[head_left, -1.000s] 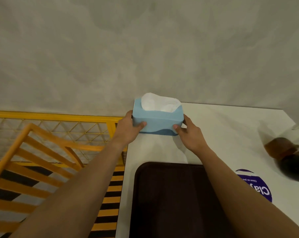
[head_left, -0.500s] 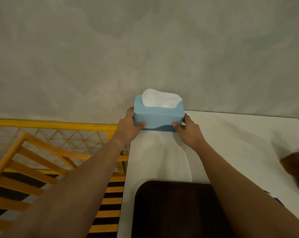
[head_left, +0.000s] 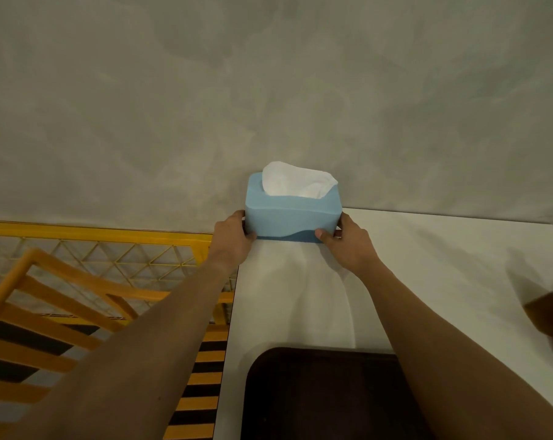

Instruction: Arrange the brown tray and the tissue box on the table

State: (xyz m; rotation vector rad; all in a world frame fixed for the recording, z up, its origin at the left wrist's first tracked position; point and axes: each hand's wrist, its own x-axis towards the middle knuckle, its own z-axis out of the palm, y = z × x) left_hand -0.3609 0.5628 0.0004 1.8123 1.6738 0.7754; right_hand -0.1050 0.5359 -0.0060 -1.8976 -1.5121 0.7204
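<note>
While the left hand (head_left: 233, 238) and right hand (head_left: 348, 246) clasped the light-blue rectangular tissue box (head_left: 292, 214) at the white worktop's (head_left: 427, 281) far left corner, the dark brown plastic tray (head_left: 316, 395) lay near its front edge.

Light blue tissue box (head_left: 292, 219) with darker blue base band, white tissue (head_left: 295, 184), dark brown tray (head_left: 325, 395), white table (head_left: 443, 271), yellow railing (head_left: 94, 231), black-and-yellow striped floor (head_left: 202, 385), mottled grey wall (head_left: 268, 90)

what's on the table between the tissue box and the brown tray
Nothing: in the head view only bare white table with arm shadows lies between the tissue box and the brown tray.
</note>
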